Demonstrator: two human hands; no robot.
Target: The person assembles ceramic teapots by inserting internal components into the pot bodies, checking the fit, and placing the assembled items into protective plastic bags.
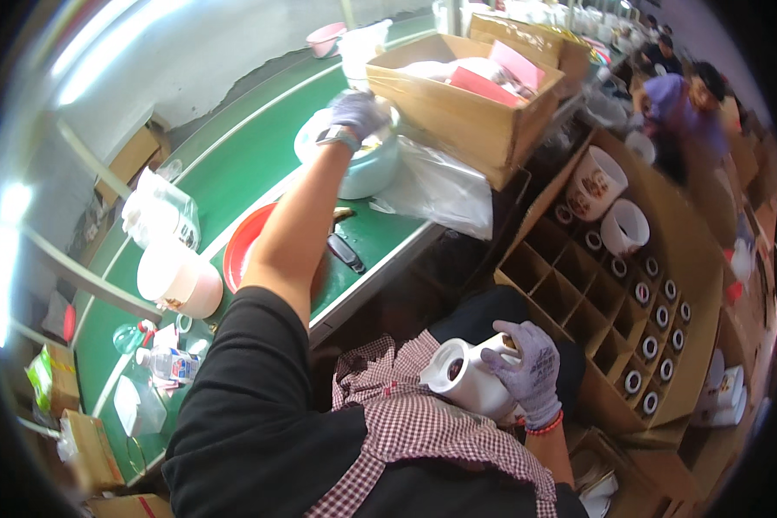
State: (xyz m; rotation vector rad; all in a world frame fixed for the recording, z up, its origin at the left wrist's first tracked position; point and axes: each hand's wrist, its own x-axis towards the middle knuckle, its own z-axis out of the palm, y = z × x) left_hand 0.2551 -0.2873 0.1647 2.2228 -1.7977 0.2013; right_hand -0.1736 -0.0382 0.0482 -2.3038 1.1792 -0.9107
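My right hand [529, 373], in a grey glove, is closed around a white jug [473, 380] at my lap. The jug lies tilted, its spout and round top opening turned to the left. A brownish part shows under my fingers on its far side. My left arm stretches over the green bench, and my gloved left hand [356, 115] is at the rim of a light blue basin [367, 173]. Motion smears its fingers, so what they hold, if anything, cannot be made out. Small pale items lie in the basin, partly hidden by my hand.
To the right, a divided carton [570, 285] holds several white round-topped pieces and two white tubs [625, 227]. An open cardboard box [449, 104] stands beyond the basin. A red basin [243, 246], a black-handled tool [346, 254] and a white bucket [180, 278] are on the bench. A co-worker [686, 108] sits far right.
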